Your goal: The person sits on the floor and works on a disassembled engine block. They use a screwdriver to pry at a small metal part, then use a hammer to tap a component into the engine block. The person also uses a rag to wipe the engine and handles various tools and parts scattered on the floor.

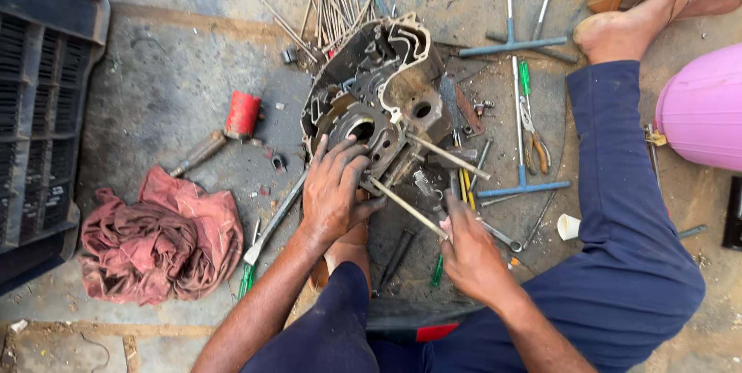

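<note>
The left hand [334, 191] presses flat, fingers spread, on the engine crankcase [379, 95] while the right hand [470, 253] grips a long metal rod [408, 208], apparently working it at the casing; next needs steady aim.

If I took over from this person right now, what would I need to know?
Left hand: spread flat on the engine case, steadying it.
Right hand: gripping a thin rod that angles up into the case; a second rod juts out above it.
The case lies open on the floor. Loose rods, T-wrenches, pliers and a red rag lie around it.
Rods are not yet out.
</note>
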